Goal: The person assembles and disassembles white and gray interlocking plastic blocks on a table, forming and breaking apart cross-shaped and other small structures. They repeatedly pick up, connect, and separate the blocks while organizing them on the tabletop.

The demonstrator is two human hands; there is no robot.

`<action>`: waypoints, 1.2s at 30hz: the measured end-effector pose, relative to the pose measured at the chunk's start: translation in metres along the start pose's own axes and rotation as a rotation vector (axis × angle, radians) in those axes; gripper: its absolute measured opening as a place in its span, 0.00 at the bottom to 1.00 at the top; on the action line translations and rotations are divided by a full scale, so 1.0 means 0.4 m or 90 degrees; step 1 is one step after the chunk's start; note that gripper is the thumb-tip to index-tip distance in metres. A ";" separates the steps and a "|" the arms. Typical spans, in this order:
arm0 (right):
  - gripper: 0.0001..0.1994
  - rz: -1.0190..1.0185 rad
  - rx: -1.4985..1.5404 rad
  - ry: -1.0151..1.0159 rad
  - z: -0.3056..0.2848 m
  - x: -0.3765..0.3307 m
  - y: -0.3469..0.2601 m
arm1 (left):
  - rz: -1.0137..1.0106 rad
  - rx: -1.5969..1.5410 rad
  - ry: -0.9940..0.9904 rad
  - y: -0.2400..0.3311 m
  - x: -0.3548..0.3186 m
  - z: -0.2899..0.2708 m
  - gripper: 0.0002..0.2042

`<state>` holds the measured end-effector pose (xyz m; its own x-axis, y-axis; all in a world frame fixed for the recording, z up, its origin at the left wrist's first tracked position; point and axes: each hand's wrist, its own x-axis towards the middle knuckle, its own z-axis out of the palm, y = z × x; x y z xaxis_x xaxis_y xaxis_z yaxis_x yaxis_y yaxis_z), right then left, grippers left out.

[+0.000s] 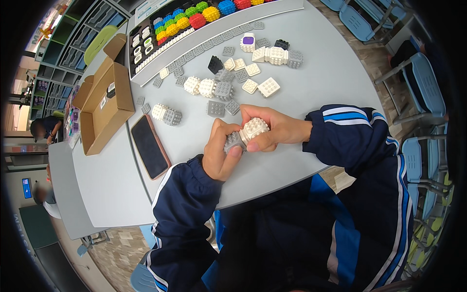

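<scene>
Both my hands meet over the near part of the table. My left hand (220, 150) is closed on a grey studded block (235, 141). Pinched in my right hand (275, 130) is a white studded block (256, 127), which touches the grey one; whether they are locked together I cannot tell. Just beyond my hands lie a flat grey studded piece (215, 108) and a row of joined white and grey blocks (207, 88). A white-and-grey block pair (167, 115) sits to the left of my left hand.
A tray (146, 73) of coloured blocks stands at the far side. At left are an open cardboard box (112, 104) and a phone (150, 147). Another block assembly (278, 56), a purple-faced block (247, 43) and loose white plates (252, 69) lie farther off. Blue chairs (427, 85) stand right.
</scene>
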<state>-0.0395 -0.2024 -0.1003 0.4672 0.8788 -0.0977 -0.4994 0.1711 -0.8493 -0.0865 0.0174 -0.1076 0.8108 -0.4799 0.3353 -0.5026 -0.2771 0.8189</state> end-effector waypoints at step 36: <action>0.13 0.046 0.162 -0.048 -0.023 -0.006 -0.017 | -0.042 -0.115 0.107 0.000 -0.003 0.009 0.18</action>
<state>-0.0305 -0.2099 -0.0988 0.3731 0.9216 -0.1066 -0.7011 0.2048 -0.6831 -0.0886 0.0152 -0.1098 0.8858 -0.3166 0.3392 -0.3981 -0.1430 0.9061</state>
